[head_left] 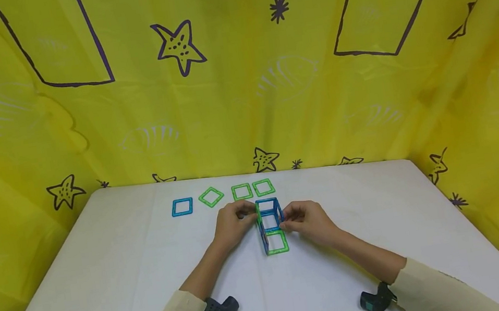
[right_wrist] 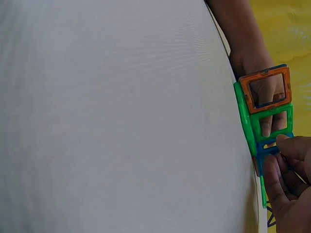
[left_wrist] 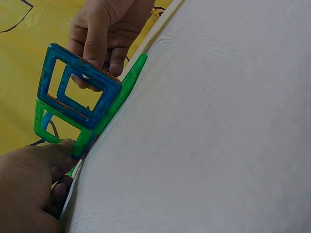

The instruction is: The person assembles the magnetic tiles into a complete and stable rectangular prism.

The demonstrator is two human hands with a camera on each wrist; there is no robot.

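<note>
A small structure of magnetic tiles, square see-through frames, stands in the middle of the white table. On its floor lie a blue tile [head_left: 272,229] and, nearer, a green tile [head_left: 278,251]. My left hand [head_left: 235,225] pinches a green upright tile [left_wrist: 38,116] low on the left wall, beside a blue one [left_wrist: 103,104]. At the opposite side, my right hand [head_left: 307,221] holds a blue upright tile [head_left: 279,209] between thumb and fingers. An orange tile [right_wrist: 245,94] shows upright next to the green one in the right wrist view.
Behind the structure, loose tiles lie flat in a row: a blue one [head_left: 183,213], a turned green one [head_left: 205,203] and two more green squares [head_left: 243,198]. A yellow curtain [head_left: 233,100] hangs past the table's far edge. Black devices [head_left: 224,308] sit at both wrists.
</note>
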